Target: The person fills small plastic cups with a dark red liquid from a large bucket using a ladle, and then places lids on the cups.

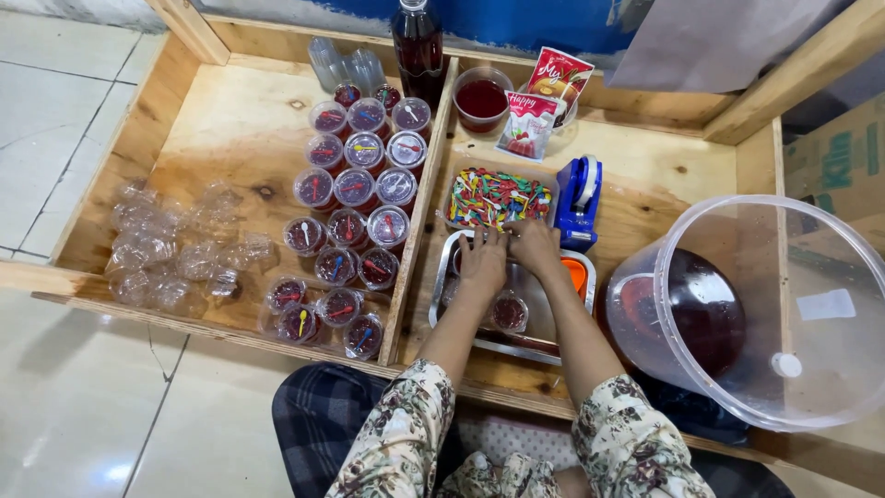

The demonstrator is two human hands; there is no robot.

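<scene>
Both hands over the metal tray, at the near rim of the tub of coloured spoons. Left hand and right hand curled, fingertips together; hold unclear, cannot tell. 1 filled cup just below the fingers. Step: spoon pick-up, likely; next needs 1 spoon carried to that cup.

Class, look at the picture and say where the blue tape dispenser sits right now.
In the head view, the blue tape dispenser stands in the right wooden compartment, just right of the tray of coloured spoons and beyond the right hand.
</scene>
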